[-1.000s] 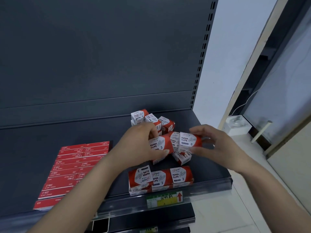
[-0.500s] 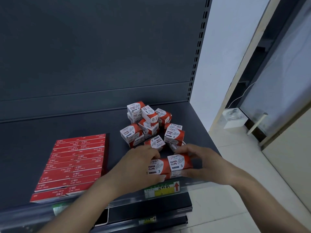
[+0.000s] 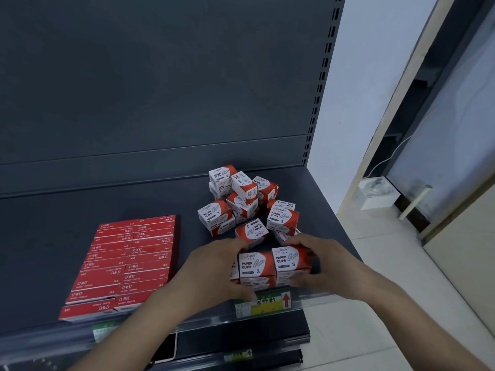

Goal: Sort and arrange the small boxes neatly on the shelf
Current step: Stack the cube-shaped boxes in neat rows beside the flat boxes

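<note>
Squeezes stacked paper clip boxes point(image 3: 273, 266) between left hand point(image 3: 214, 269) and right hand point(image 3: 324, 261), fingers curled on both ends, at front edge of shelf point(image 3: 120, 204), near right corner. Likely light, stiff cardboard, slick-faced; best pinched across opposite sides, gently.

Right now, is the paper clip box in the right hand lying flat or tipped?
Flat: the paper clip box sits level, label up and readable, flush beside its neighbour, the right hand gripping it.
</note>
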